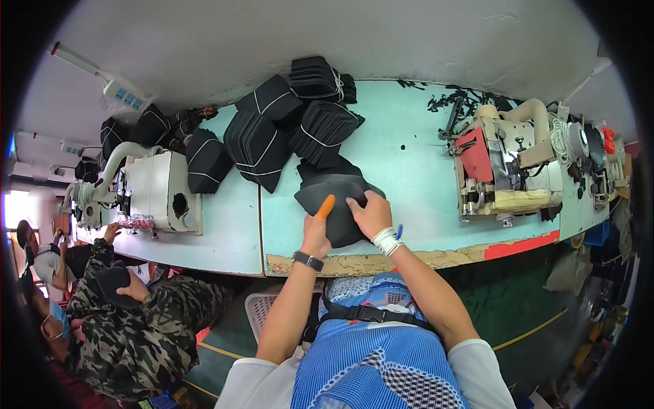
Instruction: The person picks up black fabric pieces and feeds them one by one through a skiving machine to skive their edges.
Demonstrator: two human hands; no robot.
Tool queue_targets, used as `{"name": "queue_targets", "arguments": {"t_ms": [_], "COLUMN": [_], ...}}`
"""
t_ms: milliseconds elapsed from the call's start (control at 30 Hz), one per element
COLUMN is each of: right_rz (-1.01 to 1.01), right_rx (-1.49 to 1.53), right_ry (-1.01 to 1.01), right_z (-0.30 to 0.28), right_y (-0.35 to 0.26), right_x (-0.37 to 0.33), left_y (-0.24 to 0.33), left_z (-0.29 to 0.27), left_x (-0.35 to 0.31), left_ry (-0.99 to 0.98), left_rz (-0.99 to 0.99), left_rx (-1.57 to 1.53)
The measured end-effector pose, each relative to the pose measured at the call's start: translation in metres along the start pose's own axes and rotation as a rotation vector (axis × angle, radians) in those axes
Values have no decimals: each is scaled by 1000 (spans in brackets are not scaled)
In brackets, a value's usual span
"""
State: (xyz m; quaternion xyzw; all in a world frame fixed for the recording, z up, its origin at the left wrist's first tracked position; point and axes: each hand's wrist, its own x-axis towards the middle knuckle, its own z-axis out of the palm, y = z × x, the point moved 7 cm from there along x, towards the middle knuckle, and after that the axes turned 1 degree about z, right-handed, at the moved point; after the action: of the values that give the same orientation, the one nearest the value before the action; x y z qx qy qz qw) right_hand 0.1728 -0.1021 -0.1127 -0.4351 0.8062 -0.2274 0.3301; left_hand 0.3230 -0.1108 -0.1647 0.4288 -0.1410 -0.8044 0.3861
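Between my hands is a stack of black, curved fabric-like pieces (337,193) at the front of the pale green table. My left hand (316,232) grips its near left side. An orange cover sits on the thumb, which lies over the top; the other fingers are mostly hidden. My right hand (372,214) is closed on the right side, thumb on top. Around my right wrist are several loops of white string (387,241) and something small and blue. Just behind lie bundles of similar black pieces (256,146), tied with white string.
To the right stands a sewing machine (507,167) with a red plate; black scraps (453,99) lie behind it. Another white machine (160,191) is on the left. A co-worker in camouflage (136,320) sits there, holding a black piece. The table's front edge (381,262) is worn.
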Motion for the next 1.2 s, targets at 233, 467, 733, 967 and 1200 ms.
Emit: {"name": "queue_targets", "arguments": {"t_ms": [233,467,733,967,1200], "right_rz": [-199,350,485,177,-197], "right_rx": [-129,1291,1210,1064,377], "right_ry": [494,-119,-282,-224,-289], "right_z": [-64,-21,-36,-20,-65], "right_y": [50,80,85,52,25], "right_x": [-36,-49,-2,14,-28], "left_y": [-32,-54,96,22,35], "left_z": [14,33,40,27,30], "left_x": [17,-51,-22,28,4], "left_ry": [88,-11,-322,-108,-362], "left_rz": [-94,-365,722,579,587], "left_rx": [-363,-301,1622,1662,1594]}}
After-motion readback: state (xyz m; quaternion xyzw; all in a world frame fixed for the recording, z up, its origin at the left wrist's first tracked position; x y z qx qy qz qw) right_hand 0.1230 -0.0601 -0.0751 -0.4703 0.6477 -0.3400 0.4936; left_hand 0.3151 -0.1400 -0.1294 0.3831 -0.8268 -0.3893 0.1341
